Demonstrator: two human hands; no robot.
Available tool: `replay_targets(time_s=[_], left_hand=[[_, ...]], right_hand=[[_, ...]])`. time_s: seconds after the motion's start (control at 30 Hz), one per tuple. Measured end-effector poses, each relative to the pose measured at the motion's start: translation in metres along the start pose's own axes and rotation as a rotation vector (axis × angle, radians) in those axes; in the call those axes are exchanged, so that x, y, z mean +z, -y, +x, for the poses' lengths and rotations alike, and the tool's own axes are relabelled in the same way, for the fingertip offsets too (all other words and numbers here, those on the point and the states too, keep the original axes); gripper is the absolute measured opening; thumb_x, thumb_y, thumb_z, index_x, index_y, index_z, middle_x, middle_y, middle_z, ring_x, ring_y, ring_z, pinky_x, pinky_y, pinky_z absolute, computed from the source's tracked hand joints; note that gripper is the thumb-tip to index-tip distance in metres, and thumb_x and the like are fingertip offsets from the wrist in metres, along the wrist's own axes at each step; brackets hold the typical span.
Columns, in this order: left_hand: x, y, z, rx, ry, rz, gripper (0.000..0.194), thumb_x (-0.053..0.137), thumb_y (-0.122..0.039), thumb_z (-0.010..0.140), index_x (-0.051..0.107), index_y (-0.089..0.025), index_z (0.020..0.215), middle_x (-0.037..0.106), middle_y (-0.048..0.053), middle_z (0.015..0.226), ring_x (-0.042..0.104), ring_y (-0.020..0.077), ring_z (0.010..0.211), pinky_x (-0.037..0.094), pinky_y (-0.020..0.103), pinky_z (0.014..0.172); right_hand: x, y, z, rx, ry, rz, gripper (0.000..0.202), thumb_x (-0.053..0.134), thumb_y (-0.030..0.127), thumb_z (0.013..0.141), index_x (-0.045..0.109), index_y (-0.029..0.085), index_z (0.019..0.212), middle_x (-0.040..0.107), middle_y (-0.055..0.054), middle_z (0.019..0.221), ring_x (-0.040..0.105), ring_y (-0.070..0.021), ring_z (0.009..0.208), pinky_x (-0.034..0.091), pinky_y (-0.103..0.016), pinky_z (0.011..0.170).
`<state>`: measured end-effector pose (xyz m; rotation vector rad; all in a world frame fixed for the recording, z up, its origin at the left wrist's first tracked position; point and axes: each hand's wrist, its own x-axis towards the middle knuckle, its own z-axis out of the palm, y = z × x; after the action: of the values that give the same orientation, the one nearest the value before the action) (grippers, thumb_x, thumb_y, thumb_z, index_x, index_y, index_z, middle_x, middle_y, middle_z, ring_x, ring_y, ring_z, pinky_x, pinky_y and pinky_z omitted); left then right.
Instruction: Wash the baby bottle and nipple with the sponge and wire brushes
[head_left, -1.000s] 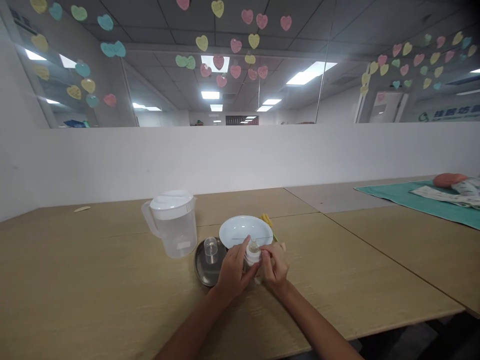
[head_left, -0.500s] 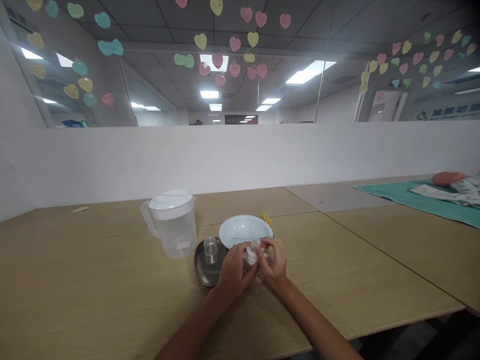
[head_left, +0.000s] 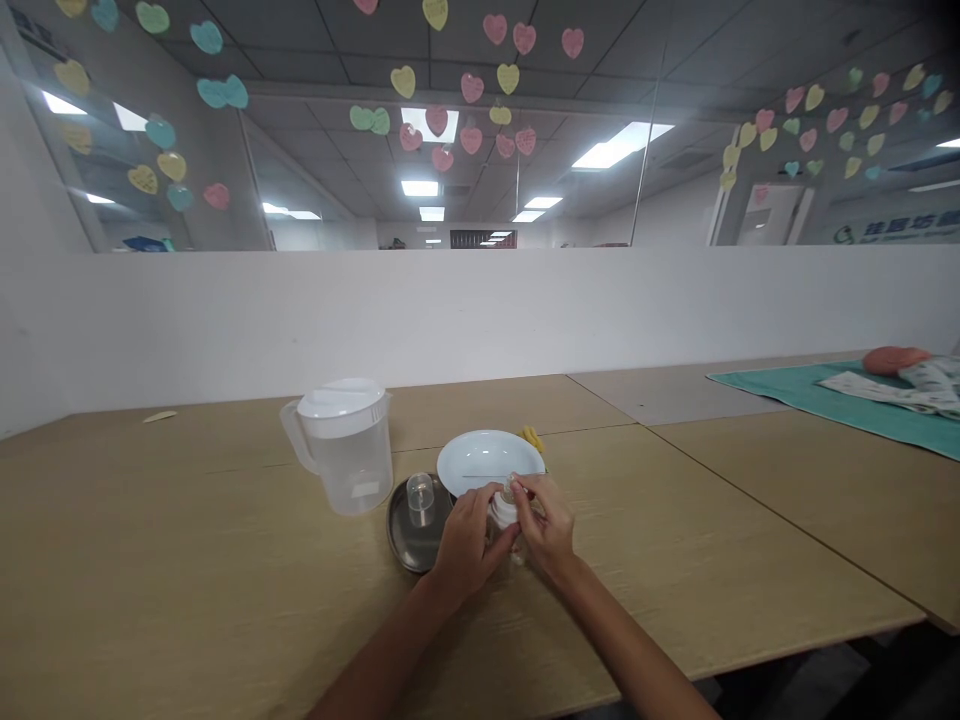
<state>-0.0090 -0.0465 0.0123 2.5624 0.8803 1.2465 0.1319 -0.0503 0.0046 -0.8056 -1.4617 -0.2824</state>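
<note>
My left hand (head_left: 466,545) is wrapped round the left side of a small clear bottle with a white collar (head_left: 503,511). The thumb and fingers of my right hand (head_left: 549,522) pinch the small clear piece (head_left: 511,487) at the bottle's top. Just behind the hands lies a white oval bowl (head_left: 490,458). To the left, a dark metal tray (head_left: 414,545) carries a clear plastic cap (head_left: 421,500), and part of the tray is hidden by my left hand.
A lidded clear pitcher (head_left: 356,460) stands left of the tray. A small yellow object (head_left: 532,438) lies behind the bowl. On the right, a teal cloth (head_left: 840,392) bears an orange-red item (head_left: 895,360) and patterned fabric. The white wall (head_left: 450,320) rises behind the table (head_left: 225,570).
The fingers of my right hand have shifted slightly over the bottle's top piece. My left hand keeps its hold, and the objects on the table stay where they were.
</note>
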Motion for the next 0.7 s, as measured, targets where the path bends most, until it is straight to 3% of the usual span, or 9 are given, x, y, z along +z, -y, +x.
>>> replay_targets(time_s=[0.23,0.7], left_hand=[[0.0010,0.0020,-0.0013,-0.010,-0.002,-0.006,0.037,0.050,-0.035,0.084,0.044,-0.017,0.116,0.058,0.010,0.108,0.053,0.0215,0.098,0.044,0.037,0.084],[0.0006,-0.0005,-0.0004,-0.006,0.013,-0.013,0.037,0.050,-0.034,0.085,0.042,-0.017,0.118,0.057,0.010,0.110,0.052,0.0211,0.101,0.043,0.037,0.087]], right_hand=[[0.0012,-0.0022,-0.0033,0.017,-0.004,-0.033,0.013,0.047,0.016,0.087,0.060,0.018,0.089,0.063,-0.004,0.077,0.057,-0.0151,0.073,0.044,-0.029,0.068],[0.0035,-0.0048,-0.0075,0.191,-0.050,-0.042,0.018,0.045,0.027,0.089,0.057,0.018,0.078,0.060,-0.001,0.070,0.055,-0.0129,0.066,0.044,-0.025,0.063]])
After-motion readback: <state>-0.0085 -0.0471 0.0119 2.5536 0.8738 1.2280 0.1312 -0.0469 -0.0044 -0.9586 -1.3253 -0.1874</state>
